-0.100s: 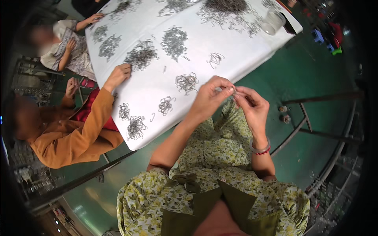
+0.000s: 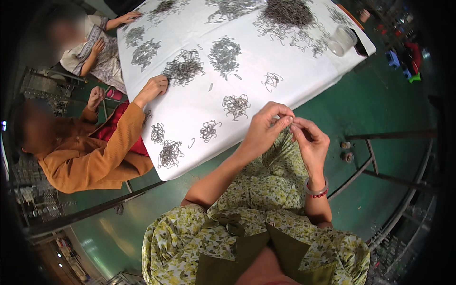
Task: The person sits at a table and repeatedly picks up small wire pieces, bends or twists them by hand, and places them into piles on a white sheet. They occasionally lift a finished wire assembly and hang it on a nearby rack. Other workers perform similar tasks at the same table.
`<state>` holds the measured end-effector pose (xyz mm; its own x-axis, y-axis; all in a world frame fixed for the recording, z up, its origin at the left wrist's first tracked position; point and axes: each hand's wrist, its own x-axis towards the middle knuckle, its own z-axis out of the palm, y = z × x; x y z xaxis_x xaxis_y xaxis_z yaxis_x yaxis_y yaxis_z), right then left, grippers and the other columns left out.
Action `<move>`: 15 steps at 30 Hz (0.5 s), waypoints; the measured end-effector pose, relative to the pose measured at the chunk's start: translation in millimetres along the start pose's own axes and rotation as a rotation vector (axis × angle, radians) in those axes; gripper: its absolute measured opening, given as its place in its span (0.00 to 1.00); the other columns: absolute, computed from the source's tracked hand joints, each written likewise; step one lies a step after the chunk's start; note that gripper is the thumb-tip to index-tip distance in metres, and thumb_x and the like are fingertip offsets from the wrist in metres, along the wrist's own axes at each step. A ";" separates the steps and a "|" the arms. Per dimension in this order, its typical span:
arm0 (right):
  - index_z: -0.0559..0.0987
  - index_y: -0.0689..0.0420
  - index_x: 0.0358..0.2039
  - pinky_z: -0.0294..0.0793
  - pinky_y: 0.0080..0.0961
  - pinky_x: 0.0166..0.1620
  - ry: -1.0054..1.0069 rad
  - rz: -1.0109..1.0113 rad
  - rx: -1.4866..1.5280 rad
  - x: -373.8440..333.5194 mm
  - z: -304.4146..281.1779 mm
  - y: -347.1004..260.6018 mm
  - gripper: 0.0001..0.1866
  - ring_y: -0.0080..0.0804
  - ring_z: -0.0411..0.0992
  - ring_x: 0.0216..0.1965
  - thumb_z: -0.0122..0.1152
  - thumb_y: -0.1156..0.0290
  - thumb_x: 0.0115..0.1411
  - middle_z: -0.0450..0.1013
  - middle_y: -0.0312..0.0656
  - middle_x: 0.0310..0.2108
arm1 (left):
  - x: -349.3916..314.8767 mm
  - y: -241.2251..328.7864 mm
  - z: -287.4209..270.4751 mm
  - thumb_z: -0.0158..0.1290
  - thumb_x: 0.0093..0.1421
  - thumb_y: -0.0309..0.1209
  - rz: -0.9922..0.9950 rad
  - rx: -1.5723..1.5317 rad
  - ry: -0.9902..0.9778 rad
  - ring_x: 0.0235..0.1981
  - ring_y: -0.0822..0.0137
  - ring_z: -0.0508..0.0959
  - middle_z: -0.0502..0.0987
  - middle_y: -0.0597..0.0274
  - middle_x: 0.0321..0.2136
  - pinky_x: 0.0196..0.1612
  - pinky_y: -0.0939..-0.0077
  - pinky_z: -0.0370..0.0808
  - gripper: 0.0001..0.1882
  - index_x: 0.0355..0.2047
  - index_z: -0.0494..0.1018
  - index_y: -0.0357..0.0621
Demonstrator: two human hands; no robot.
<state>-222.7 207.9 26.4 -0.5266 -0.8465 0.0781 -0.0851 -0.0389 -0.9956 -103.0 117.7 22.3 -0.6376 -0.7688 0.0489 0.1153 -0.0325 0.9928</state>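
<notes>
My left hand and my right hand meet just off the table's near edge, above my lap. The fingertips of both are pinched together, and what sits between them is too small to make out. On the table closest to my left hand lies a loose pile of thin, dark metal hooks. Farther back is a smaller scatter of hooks. Toward the near left corner lie another cluster of hooks, a single hook and a tangled heap.
Across the white-covered table spread several more piles, the densest a dark heap at the back. A clear plastic tub stands near the right corner. A co-worker's hand touches a pile on the left. Metal bars stand at right.
The whole picture has shifted slightly right, its upper part also downward. My two hands remain pinched together, with only a slight change in the fingers.
</notes>
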 end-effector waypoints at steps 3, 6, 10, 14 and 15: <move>0.80 0.66 0.40 0.73 0.14 0.28 0.028 -0.062 0.071 0.9 1.6 3.5 0.11 0.17 0.72 0.27 0.61 0.83 0.55 0.77 0.40 0.31 | -4.1 -6.1 1.9 0.49 0.65 0.27 0.086 0.004 0.022 0.40 0.73 0.75 0.76 0.63 0.37 0.44 0.79 0.73 0.06 0.38 0.73 0.38; 0.79 0.66 0.41 0.72 0.14 0.28 0.090 -0.051 0.159 18.5 -3.4 1.8 0.11 0.19 0.72 0.27 0.59 0.83 0.57 0.78 0.43 0.31 | -9.3 4.3 -1.5 0.49 0.64 0.26 0.140 0.136 0.041 0.39 0.73 0.76 0.78 0.60 0.36 0.44 0.78 0.73 0.06 0.39 0.72 0.38; 0.80 0.65 0.40 0.72 0.16 0.31 -0.087 -0.015 -0.065 68.8 5.1 5.9 0.10 0.20 0.74 0.29 0.56 0.75 0.61 0.78 0.40 0.30 | -16.7 13.1 -2.3 0.48 0.64 0.23 0.186 0.317 0.050 0.39 0.71 0.77 0.79 0.57 0.36 0.44 0.77 0.73 0.05 0.38 0.72 0.35; 0.82 0.61 0.34 0.73 0.28 0.37 -0.302 -0.200 -0.381 140.6 72.5 74.1 0.11 0.34 0.75 0.30 0.59 0.67 0.58 0.78 0.49 0.29 | -16.1 9.1 -1.3 0.48 0.63 0.20 0.128 0.283 0.081 0.38 0.70 0.77 0.79 0.56 0.35 0.44 0.75 0.74 0.04 0.37 0.72 0.33; 0.82 0.62 0.32 0.73 0.35 0.38 -0.399 -0.232 -0.488 154.0 97.7 80.1 0.10 0.43 0.74 0.31 0.59 0.69 0.56 0.76 0.52 0.29 | -18.3 11.9 -4.2 0.50 0.61 0.19 0.159 0.257 0.121 0.36 0.69 0.78 0.79 0.55 0.34 0.42 0.75 0.74 0.04 0.37 0.73 0.34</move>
<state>-228.0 22.6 -46.3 -0.1036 -0.9803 0.1685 -0.5805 -0.0780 -0.8105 -86.8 128.7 32.7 -0.5297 -0.8224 0.2073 0.0003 0.2443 0.9697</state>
